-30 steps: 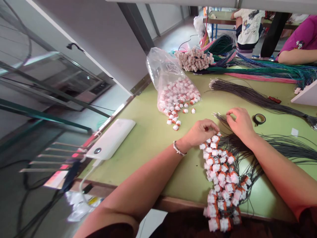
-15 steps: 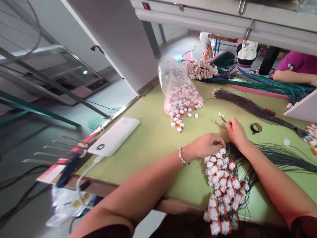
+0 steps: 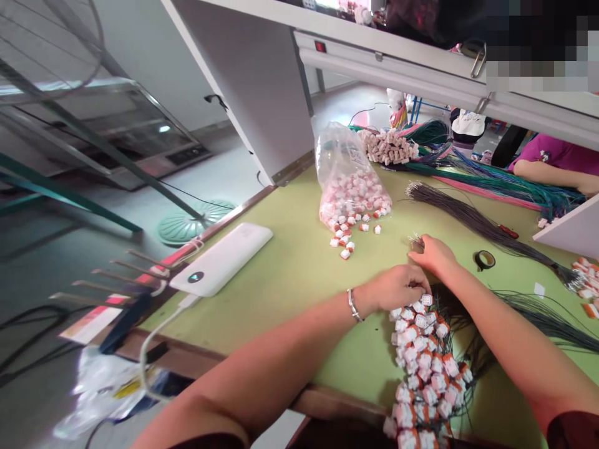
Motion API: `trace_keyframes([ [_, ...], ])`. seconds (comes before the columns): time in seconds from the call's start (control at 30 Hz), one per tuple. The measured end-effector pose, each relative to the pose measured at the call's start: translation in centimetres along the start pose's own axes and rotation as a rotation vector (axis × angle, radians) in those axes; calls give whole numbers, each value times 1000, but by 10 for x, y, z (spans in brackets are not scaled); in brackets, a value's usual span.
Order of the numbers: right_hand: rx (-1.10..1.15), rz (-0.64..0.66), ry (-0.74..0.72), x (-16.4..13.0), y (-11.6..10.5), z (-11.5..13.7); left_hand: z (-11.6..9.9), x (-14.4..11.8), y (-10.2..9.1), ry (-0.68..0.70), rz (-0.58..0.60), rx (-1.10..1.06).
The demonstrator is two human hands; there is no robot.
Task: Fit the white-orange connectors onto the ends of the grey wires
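Observation:
My right hand is closed round several thin wires, whose bare metal tips poke out past the fingers to the left. Just below and left of it, my left hand has its fingers curled together at the top of a pile of white-and-orange connectors. What those fingers pinch is hidden. One connector lies right under the left fingertips. Dark wires run from the pile beneath my right forearm toward the right.
A clear plastic bag of connectors spills some onto the green table. Further right lie a black wire bundle and a tape roll. A white power bank sits left. Across the table, a person's purple sleeve shows.
The view has shifted, so the table sits slightly lower in it. My right hand has drawn closer to my left, and less of its wires shows. The left hand stays at the connector pile.

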State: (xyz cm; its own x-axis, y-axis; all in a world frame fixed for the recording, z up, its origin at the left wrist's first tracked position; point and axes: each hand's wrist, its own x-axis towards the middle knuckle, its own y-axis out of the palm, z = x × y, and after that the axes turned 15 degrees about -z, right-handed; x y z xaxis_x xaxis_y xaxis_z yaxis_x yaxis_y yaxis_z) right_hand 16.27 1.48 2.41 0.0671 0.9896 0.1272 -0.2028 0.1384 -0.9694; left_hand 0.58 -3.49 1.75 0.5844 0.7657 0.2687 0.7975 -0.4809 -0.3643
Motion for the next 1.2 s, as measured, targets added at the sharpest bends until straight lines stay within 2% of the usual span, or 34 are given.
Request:
trace_keyframes([
  [0.1,-53,27,-73,1,7,3,-1,-1,1,-7,9,-8],
  [0.2,-37,-47,-124,1,10,-3,3,2,-4,43,-6,-62],
  [0.23,1,-87,-121,0,10,-6,7,5,-9,64,-53,-79],
  [0.3,160,-186,-65,-2,9,-12,18,11,-23,69,-267,-46],
  [0.37,394,-225,4,-7,9,-15,33,19,-41,-46,-660,171],
  [0.4,509,-223,43,-10,10,-16,40,23,-49,-92,-784,329],
  [0.43,607,-219,77,-13,11,-16,47,27,-56,-119,-825,471],
  [0.5,718,-216,133,-18,14,-13,57,33,-64,-171,-771,690],
  [0.6,806,-198,214,-24,21,-9,61,37,-62,-215,-569,953],
  [0.67,880,-186,286,-25,24,-7,61,38,-58,-226,-484,1059],
  [0.73,933,-173,321,-26,26,-6,60,36,-55,-215,-457,1083],
  [0.8,944,-167,315,-27,25,-6,60,34,-53,-173,-484,1018],
  [0.87,932,-177,289,-28,23,-6,59,31,-51,-132,-561,806],
  [0.93,920,-190,263,-30,21,-6,57,27,-47,-168,-656,424],
  [1.0,925,-220,246,-32,18,-5,52,23,-41,-287,-693,-9],
  [1.1,976,-277,230,-34,13,-4,42,17,-33,-476,-612,-450],
  [1.2,1011,-271,217,-36,10,-2,36,15,-26,-542,-562,-662],
])
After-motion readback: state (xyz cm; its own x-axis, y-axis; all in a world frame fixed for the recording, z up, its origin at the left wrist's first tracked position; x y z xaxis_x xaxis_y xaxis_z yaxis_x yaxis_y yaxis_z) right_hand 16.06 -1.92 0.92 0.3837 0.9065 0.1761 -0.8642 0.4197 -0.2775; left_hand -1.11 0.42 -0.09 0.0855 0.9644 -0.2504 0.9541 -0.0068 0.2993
